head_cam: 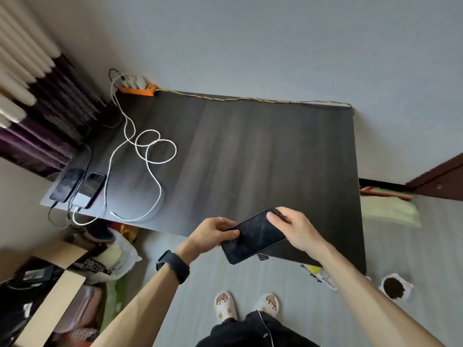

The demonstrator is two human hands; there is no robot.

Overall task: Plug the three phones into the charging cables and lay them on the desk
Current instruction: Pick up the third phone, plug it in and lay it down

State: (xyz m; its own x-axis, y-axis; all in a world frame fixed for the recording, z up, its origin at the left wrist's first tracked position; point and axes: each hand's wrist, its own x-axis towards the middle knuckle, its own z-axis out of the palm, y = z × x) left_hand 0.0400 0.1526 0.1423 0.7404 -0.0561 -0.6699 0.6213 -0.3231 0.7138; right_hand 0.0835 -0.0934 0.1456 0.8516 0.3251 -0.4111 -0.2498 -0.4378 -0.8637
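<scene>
Both hands hold a black phone [253, 236] over the near edge of the dark desk [250, 151]. My left hand [215, 230] grips its left end, and my right hand [295, 229] grips its top right end. Two more phones lie at the desk's left edge: one [67, 184] with a dark cable and one [91, 189] with a white cable in it. A loose white charging cable [155, 156] coils over the desk, its free plug [114, 213] lying near the front edge. All cables run to an orange power strip [136, 90] at the back left corner.
Curtains [37, 108] hang to the left. Below the desk's left end sit a cardboard box [50, 284], bags [117, 256] and shoes. A small bowl [394, 288] stands on the floor at the right. My slippered feet [246, 305] are on the grey floor.
</scene>
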